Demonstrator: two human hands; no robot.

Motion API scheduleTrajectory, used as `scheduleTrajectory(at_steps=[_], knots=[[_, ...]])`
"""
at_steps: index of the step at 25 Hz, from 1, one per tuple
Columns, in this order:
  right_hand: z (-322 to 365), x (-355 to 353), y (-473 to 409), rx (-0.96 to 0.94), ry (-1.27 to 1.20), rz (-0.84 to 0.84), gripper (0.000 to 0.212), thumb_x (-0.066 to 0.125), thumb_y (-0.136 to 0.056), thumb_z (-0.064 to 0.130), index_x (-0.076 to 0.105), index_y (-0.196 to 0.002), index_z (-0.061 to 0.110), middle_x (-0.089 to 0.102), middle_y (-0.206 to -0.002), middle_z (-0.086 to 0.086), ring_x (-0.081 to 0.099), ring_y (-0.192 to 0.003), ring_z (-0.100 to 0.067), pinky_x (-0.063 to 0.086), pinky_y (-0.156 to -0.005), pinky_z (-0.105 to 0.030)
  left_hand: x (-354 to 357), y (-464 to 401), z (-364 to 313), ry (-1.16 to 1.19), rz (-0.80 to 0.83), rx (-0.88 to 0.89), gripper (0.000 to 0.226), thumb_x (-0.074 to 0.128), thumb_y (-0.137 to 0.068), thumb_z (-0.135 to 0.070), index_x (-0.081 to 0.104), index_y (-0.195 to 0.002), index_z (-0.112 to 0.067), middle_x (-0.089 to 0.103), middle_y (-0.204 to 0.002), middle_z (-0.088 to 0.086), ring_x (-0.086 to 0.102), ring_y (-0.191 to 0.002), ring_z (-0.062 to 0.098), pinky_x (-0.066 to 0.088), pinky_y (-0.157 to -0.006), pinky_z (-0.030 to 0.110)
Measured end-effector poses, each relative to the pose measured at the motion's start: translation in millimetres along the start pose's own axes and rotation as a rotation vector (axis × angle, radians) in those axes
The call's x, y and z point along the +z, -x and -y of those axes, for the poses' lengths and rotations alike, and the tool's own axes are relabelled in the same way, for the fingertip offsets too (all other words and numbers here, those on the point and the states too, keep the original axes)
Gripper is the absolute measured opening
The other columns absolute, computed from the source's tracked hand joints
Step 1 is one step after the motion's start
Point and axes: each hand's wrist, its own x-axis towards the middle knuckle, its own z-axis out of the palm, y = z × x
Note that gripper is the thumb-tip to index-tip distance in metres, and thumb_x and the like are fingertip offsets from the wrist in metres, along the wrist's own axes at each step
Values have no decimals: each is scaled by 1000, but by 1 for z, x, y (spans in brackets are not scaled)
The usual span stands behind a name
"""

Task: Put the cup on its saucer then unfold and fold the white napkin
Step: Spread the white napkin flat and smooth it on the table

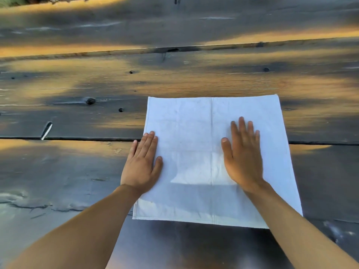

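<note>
Outdoor spot, weathered plank table [174, 78], dappled sunlight

— What colours do we have here?

— We see a white napkin [204, 152], plain, with faint crease lines crossing it in a grid and a brighter white patch toward 6 o'clock.

— And under it?

— We see a wooden table [77, 84] of dark grey-black planks, streaked with warm orange-gold bands of light, strongest toward 12 o'clock and 9 o'clock. Black knots dot the grain around 10 o'clock.

— Anything paler?

— We notice dull grey, scuffed patches on the table at 8 o'clock.
</note>
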Motion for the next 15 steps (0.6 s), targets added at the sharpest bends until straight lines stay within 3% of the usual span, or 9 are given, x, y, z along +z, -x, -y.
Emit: scheduleTrajectory(at_steps=[3,6,8,12,15], knots=[[97,38,3,-327,-194,65,49,33,-105,27,48,-147,6,41,-159,-9,27,-152,-29,16,-126,-46,1,-2,1,3,5,5,63,24,-104,-40,17,-161,-15,9,-169,-4,-1,-156,9,5,-127,43],[135,70,1,-378,-22,227,52,34,-106,22,34,-155,7,28,-165,-9,14,-156,-28,6,-127,-45,3,-2,2,15,-1,5,61,19,-104,-38,18,-160,-15,11,-169,-3,1,-156,10,10,-126,47],[121,79,2,-377,142,240,57,33,-106,27,23,-159,9,17,-168,-7,5,-157,-26,3,-127,-46,2,-2,4,19,-7,16,60,22,-104,-36,19,-160,-14,11,-169,-2,2,-156,11,11,-126,48],[67,62,5,-391,209,81,59,33,-103,46,34,-156,20,24,-166,-7,16,-155,-29,15,-124,-53,2,-1,2,25,-8,18,61,25,-104,-35,18,-160,-13,10,-169,-1,1,-156,12,8,-127,46],[6,38,5,-277,275,3,62,33,-101,55,32,-157,29,22,-167,-6,17,-155,-29,16,-123,-54,0,-1,1,22,3,17,61,25,-104,-35,17,-160,-13,9,-169,-2,0,-156,11,7,-127,46]])
